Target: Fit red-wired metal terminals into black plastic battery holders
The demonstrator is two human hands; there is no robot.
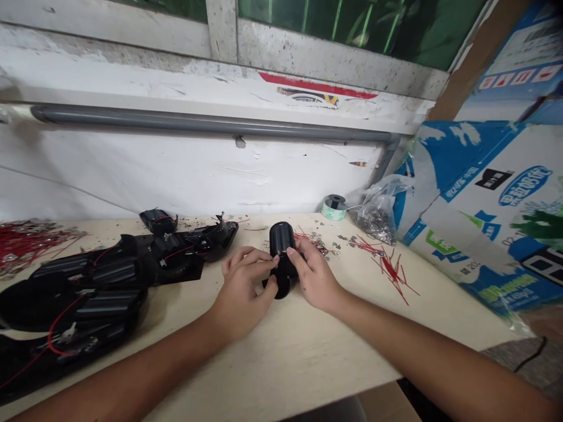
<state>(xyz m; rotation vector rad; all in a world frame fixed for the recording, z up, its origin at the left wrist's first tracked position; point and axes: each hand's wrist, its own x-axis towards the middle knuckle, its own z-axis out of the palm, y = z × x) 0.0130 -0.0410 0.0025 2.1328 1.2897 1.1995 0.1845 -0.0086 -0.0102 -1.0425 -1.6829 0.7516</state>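
Note:
A black plastic housing, with a ribbed curved upper part and a rounded lower end, is held upright just above or on the table in front of me. My right hand grips its right side, the thumb lying on the front face. My left hand pinches at its left edge with thumb and fingers. Whether a small metal piece sits between those fingertips, I cannot tell. Behind the housing lie red wires and small metal contacts, partly covered by my right hand.
More black plastic housings with red wires are piled at left, beside a heap of red wires. Further right are loose red wires, a solder spool, a plastic bag of metal pieces and a printed carton. A grey pipe runs along the wall.

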